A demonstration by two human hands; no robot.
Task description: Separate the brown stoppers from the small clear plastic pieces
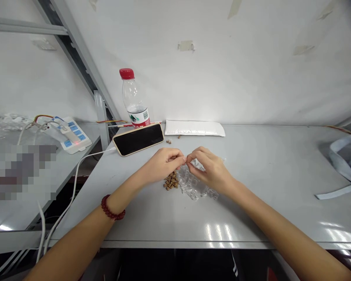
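My left hand (165, 164) and my right hand (209, 168) meet fingertip to fingertip above the grey table (251, 214). Both are pinched closed on something too small to make out. Just below my left hand lies a heap of small brown pieces (171, 182). Beside it, partly under my right hand, small clear plastic bags (193, 185) are spread in a loose pile. A few more brown pieces (169, 141) lie farther back, behind my hands.
A phone (139, 139) leans by a bottle with a red cap (134, 97). A white packet (194, 128) lies along the wall. A white cable (75, 183) and power strip (74, 134) are at left, a grey strap (337, 192) at right.
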